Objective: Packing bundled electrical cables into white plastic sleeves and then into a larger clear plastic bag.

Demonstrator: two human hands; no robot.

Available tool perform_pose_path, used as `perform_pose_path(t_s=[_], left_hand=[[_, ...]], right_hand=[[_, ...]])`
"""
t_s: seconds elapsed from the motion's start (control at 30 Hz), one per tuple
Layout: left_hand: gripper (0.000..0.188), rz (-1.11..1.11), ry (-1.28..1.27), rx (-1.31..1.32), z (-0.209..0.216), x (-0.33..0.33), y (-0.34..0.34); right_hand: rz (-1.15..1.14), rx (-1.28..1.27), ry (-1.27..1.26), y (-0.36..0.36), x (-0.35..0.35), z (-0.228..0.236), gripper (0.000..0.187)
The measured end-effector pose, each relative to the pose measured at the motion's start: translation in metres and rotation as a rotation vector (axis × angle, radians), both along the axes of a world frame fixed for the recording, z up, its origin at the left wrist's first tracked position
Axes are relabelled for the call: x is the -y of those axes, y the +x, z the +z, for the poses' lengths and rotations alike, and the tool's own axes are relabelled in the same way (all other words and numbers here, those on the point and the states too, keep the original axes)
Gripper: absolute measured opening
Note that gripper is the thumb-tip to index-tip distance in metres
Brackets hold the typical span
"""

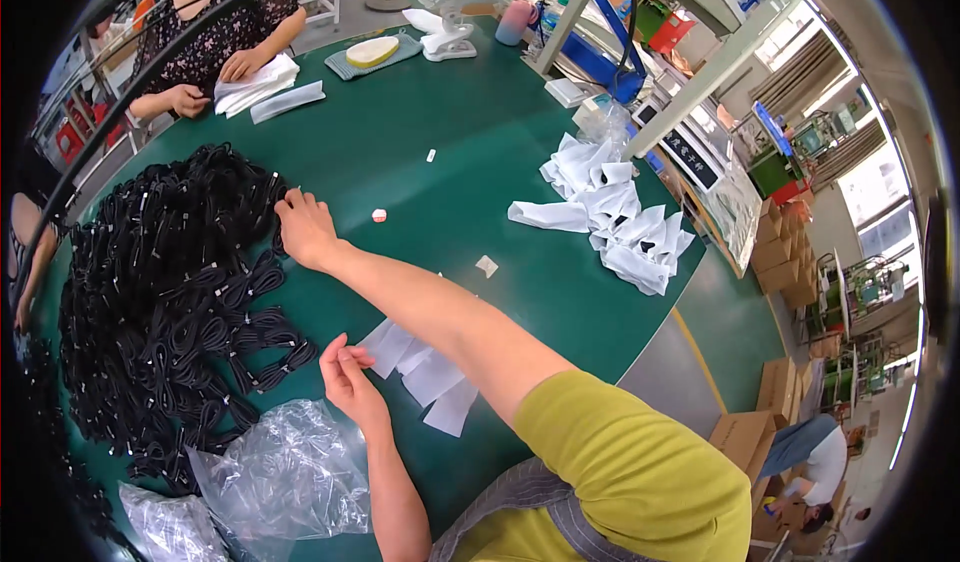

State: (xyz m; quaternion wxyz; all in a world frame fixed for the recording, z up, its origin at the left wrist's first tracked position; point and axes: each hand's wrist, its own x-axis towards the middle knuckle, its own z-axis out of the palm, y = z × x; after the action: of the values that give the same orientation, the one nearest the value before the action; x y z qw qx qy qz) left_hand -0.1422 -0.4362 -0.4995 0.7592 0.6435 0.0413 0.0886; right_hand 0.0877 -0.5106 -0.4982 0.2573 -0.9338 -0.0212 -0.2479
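Observation:
A large heap of coiled black cables (170, 262) covers the left side of the green table. My right hand (306, 228) reaches across to the heap's right edge, its fingers curled over a coiled cable bundle (268, 194); its fingertips are partly hidden there. Closer to me, my left hand (352, 382) is raised beside a fan of white sleeves (425, 367), fingers loosely bent and apart, nothing visible in them. On the right of the table lies a pile of white sleeves (625, 217), some with dark contents showing at their openings.
Clear plastic bags (290, 467) lie at the near left. A white fan (448, 12) and a yellow oval piece on a grey cloth (372, 54) stand at the back. Another person (215, 22) handles white sleeves at the far left. A metal shelf frame (720, 62) rises at the right.

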Motion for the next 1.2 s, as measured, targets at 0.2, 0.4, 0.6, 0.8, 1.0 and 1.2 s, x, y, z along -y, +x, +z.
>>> perform_pose_path(t_s=[0.2,0.4,0.6,0.8,1.0,1.2], left_hand=[[0.032,-0.026,0.628,0.334,-0.009,-0.023,-0.014],[0.046,-0.295,0.916,0.366,-0.002,-0.009,-0.024],[0.044,-0.297,0.868,0.353,-0.005,0.013,-0.028],[0.049,-0.457,0.868,0.402,-0.002,0.032,-0.046],[0.044,-0.429,0.713,0.368,-0.002,0.023,-0.039],[0.041,-0.396,0.642,0.36,-0.001,0.023,-0.039]], right_hand=[[0.151,-0.018,-0.081,-0.011,0.014,0.014,0.031],[0.125,0.067,-0.055,0.005,0.043,0.025,0.021],[0.112,0.065,-0.058,0.031,0.046,0.044,0.019],[0.172,0.211,-0.068,0.047,0.037,0.07,0.017],[0.231,0.213,-0.02,0.06,0.019,0.07,0.016],[0.243,0.339,-0.132,0.076,0.013,0.072,0.024]])
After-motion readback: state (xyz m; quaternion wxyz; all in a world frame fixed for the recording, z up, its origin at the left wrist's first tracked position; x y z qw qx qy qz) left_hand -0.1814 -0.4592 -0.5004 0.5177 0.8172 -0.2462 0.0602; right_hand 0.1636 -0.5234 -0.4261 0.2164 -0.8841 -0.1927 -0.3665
